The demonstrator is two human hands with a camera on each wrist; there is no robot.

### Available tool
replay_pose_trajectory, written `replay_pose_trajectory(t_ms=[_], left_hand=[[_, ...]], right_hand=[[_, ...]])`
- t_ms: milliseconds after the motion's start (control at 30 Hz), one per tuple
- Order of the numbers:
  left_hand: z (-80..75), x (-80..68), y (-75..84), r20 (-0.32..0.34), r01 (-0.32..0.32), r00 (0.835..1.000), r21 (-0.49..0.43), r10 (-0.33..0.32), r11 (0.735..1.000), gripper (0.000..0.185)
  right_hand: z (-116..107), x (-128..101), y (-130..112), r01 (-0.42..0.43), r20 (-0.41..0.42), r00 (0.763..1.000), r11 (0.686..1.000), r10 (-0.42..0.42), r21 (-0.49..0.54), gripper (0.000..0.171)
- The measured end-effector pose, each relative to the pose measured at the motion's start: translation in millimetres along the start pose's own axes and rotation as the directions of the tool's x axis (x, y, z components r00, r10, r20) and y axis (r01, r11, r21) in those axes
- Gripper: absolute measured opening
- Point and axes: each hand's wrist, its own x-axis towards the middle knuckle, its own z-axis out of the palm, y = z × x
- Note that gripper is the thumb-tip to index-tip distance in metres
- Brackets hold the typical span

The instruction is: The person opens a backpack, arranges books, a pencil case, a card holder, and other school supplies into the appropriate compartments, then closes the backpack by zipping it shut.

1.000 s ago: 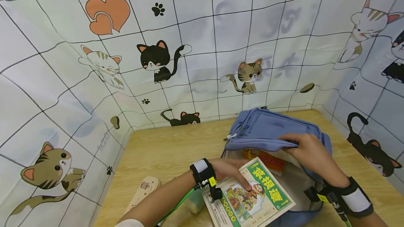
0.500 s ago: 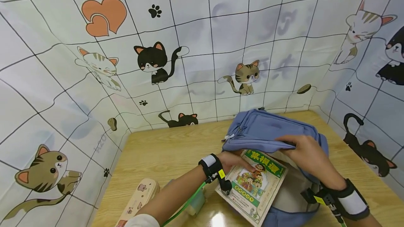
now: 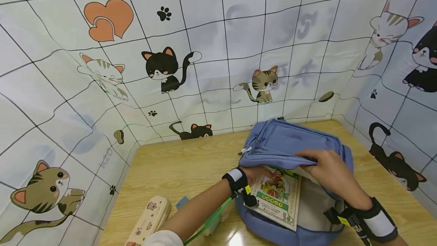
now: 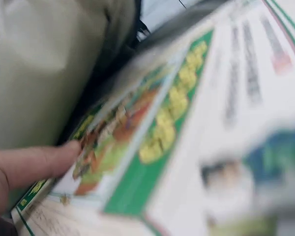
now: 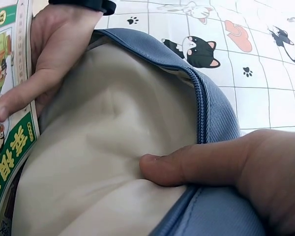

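A blue backpack lies on the table with its main zip undone and its beige lining showing. My right hand pinches the edge of its top flap and holds it up, the thumb on the lining side. My left hand grips an illustrated book by its left edge, thumb on the cover. The book's top end is inside the bag, under the flap, and its lower end lies over the bag's front rim. The left fingers under the book are hidden.
A cream pencil case with small bear prints lies at the table's front left. Beside it, partly behind the left forearm, is a pale green and blue item. A cat-print curtain surrounds the wooden table.
My left hand has moved the book up and forward into the bag's opening, and the book has turned more upright. An orange packet seen inside earlier is now covered. The right hand keeps holding the flap.
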Motion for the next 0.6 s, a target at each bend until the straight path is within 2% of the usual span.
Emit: replay_pose_trajectory(t_ms=[133,233,300,333,433,500,567,600], left_hand=[[6.5,2.9,-1.9,-0.074,-0.065,0.995,-0.027,0.063,0.998,0.057],[13.3,-0.3,2.4,-0.143,-0.132,0.982,-0.029,0.127,0.991,0.056],[17.4,-6.2,7.1,-0.201,-0.151,0.966,0.068,0.161,0.986,0.052],[19.1,-10.1,9.4,-0.218,-0.137,0.962,0.135,0.164,0.981,0.049],[23.9,-23.5,14.4,-0.257,-0.094,0.947,0.350,0.192,0.932,0.037],[27.1,-33.5,16.7,-0.288,-0.084,0.929,0.445,0.231,0.892,0.036],[31.0,-44.8,18.7,-0.297,-0.102,0.906,0.539,0.302,0.836,0.045],[33.0,-51.1,20.1,-0.303,-0.098,0.896,0.581,0.326,0.808,0.056]], right_hand=[[-0.5,-0.6,-0.1,-0.004,-0.002,1.000,1.000,0.004,-0.001,0.029],[-2.3,-0.6,0.1,-0.004,-0.017,1.000,1.000,0.004,-0.004,0.030],[-2.4,-0.2,0.8,0.002,-0.022,1.000,1.000,-0.003,-0.006,0.030],[-1.9,0.2,1.2,0.008,-0.022,1.000,1.000,-0.008,-0.008,0.029],[1.2,1.5,2.2,0.024,-0.018,1.000,1.000,-0.024,-0.012,0.028],[2.9,1.6,2.5,0.027,-0.010,1.000,1.000,-0.027,-0.009,0.028],[3.6,0.7,2.5,0.029,-0.013,0.999,1.000,-0.029,-0.010,0.027],[3.4,-0.2,2.8,0.027,-0.012,1.000,1.000,-0.027,-0.008,0.027]])
